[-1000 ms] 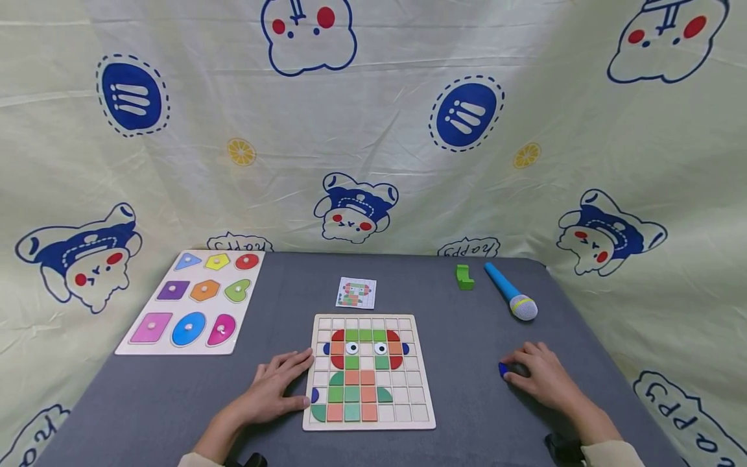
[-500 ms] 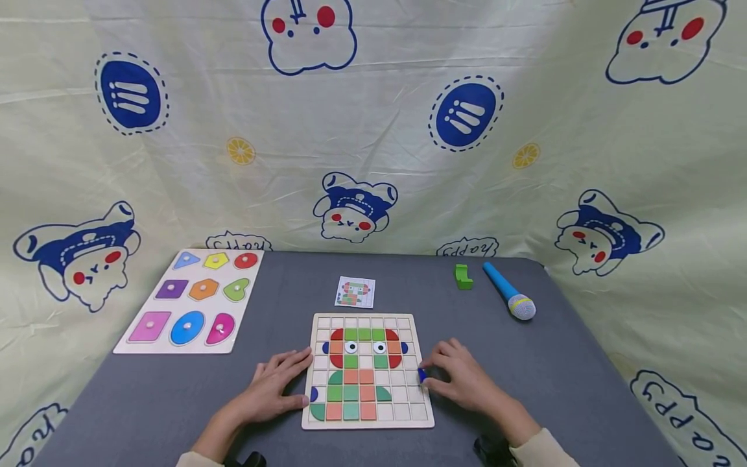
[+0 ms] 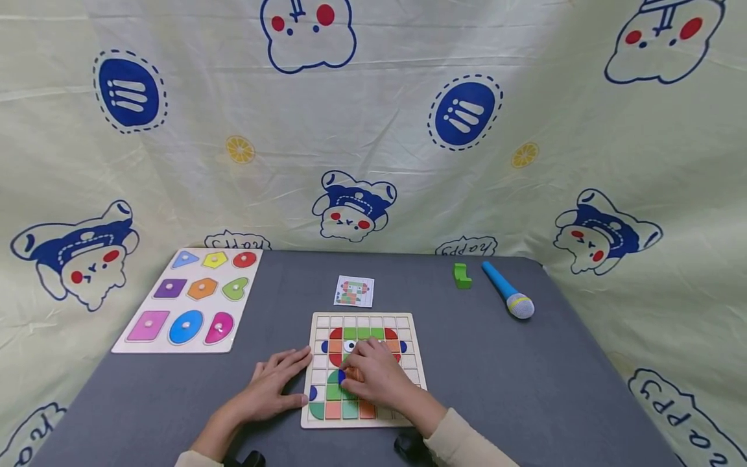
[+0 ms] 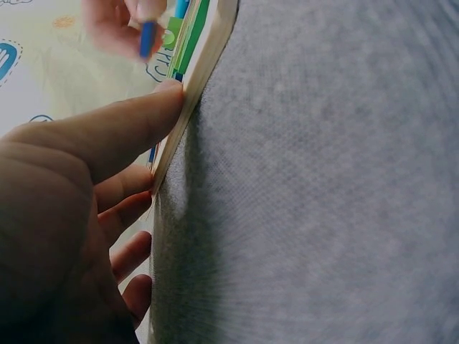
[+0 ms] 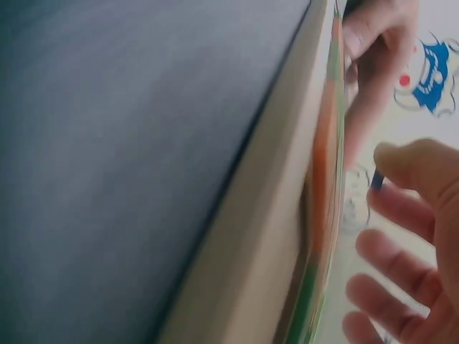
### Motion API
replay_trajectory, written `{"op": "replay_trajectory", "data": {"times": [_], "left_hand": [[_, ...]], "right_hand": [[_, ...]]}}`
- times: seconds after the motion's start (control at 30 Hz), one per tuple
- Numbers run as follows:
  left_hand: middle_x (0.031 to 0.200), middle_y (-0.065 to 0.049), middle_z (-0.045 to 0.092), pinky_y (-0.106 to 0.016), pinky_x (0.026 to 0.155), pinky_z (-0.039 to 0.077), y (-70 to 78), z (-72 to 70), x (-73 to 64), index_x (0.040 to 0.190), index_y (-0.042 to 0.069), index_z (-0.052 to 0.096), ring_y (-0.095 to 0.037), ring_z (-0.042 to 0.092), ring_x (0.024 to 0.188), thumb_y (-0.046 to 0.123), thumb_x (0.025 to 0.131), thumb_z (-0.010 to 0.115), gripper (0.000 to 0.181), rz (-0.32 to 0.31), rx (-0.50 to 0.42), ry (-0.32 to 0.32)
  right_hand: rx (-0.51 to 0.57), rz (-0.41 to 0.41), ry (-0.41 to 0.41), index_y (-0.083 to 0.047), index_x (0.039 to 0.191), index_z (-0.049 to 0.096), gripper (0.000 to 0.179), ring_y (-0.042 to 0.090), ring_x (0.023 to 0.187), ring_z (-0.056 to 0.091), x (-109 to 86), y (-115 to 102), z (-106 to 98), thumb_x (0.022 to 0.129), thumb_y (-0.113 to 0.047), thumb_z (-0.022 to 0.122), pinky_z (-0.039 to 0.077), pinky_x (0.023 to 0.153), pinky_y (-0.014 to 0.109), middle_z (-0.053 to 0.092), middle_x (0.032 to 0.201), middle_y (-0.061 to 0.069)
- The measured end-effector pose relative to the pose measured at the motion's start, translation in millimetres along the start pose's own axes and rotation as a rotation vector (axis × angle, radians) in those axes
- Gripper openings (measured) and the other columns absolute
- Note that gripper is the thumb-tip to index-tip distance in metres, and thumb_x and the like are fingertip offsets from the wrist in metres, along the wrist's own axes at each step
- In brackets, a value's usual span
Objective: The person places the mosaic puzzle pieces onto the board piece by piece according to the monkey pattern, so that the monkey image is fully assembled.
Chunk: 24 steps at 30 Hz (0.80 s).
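My right hand is over the middle of a pale wooden grid board, pinching a small blue puzzle piece between thumb and finger. That blue piece shows as a thin edge in the right wrist view. My left hand rests at the board's left edge, fingers fairly straight, with thumb and fingertips touching the rim. Red, green, orange and blue pieces fill part of the grid, and a round eye piece shows beside my right fingers. The second eye is hidden under that hand.
Behind the board lies a small picture card. A white shape-puzzle board with knobbed pieces is at the left. To the back right are a green block and a blue toy microphone. A patterned cloth hangs behind the table.
My right hand has moved left from the table's right side to over the board, carrying the blue piece. The left hand has stayed at the board's edge.
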<state>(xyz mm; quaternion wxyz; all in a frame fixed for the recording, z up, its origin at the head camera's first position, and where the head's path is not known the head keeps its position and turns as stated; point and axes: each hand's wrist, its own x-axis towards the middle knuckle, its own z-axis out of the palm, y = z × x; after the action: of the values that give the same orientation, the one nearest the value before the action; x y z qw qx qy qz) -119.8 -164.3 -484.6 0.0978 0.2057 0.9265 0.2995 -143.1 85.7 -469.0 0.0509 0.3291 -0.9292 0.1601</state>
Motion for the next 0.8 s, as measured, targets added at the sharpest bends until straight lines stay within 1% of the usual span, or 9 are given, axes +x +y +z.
{"op": "replay_trajectory", "data": {"times": [0.07, 0.17, 0.33, 0.57, 0.8], "left_hand": [[0.153, 0.000, 0.034, -0.043, 0.086, 0.027, -0.2, -0.2, -0.3, 0.144, 0.016, 0.040, -0.032, 0.028, 0.138, 0.045, 0.082, 0.068, 0.074, 0.005, 0.004, 0.007], [0.153, -0.001, 0.034, -0.043, 0.086, 0.027, -0.4, -0.2, -0.6, 0.144, 0.016, 0.040, -0.032, 0.029, 0.137, 0.045, 0.082, 0.068, 0.074, 0.012, 0.009, 0.011], [0.153, -0.001, 0.035, -0.042, 0.085, 0.027, 0.0, 0.0, -0.5, 0.144, 0.016, 0.041, -0.032, 0.029, 0.137, 0.045, 0.082, 0.067, 0.073, 0.016, 0.013, 0.021], [0.152, -0.002, 0.036, -0.041, 0.084, 0.027, -0.7, 0.6, -0.6, 0.143, 0.015, 0.042, -0.033, 0.031, 0.136, 0.044, 0.083, 0.068, 0.072, 0.035, 0.018, 0.034], [0.153, -0.002, 0.035, -0.043, 0.085, 0.027, -1.6, 0.6, -1.0, 0.144, 0.014, 0.041, -0.033, 0.030, 0.137, 0.044, 0.083, 0.067, 0.072, 0.037, 0.009, 0.023]], "right_hand": [[-0.024, 0.006, -0.015, -0.026, 0.096, 0.072, 0.019, 0.009, 0.088, 0.042, 8.2, -9, 3, 0.081, -0.039, 0.070, 0.040, 0.082, 0.030, 0.056, 0.089, -0.009], [-0.058, 0.015, -0.032, -0.027, 0.096, 0.072, 0.020, 0.009, 0.085, 0.041, 17.4, -20, 9, 0.081, -0.040, 0.070, 0.040, 0.080, 0.029, 0.055, 0.088, -0.008], [-0.092, 0.048, -0.030, -0.027, 0.097, 0.072, 0.021, 0.011, 0.087, 0.041, 27.6, -31, 14, 0.081, -0.041, 0.071, 0.037, 0.079, 0.029, 0.055, 0.088, -0.007], [-0.146, 0.049, -0.028, -0.028, 0.095, 0.072, 0.019, 0.011, 0.086, 0.041, 33.6, -34, 19, 0.081, -0.040, 0.071, 0.038, 0.080, 0.029, 0.054, 0.087, -0.007], [-0.151, 0.040, -0.042, -0.027, 0.095, 0.073, 0.018, 0.011, 0.084, 0.040, 35.4, -36, 21, 0.082, -0.038, 0.070, 0.037, 0.078, 0.029, 0.055, 0.086, -0.007]]}}
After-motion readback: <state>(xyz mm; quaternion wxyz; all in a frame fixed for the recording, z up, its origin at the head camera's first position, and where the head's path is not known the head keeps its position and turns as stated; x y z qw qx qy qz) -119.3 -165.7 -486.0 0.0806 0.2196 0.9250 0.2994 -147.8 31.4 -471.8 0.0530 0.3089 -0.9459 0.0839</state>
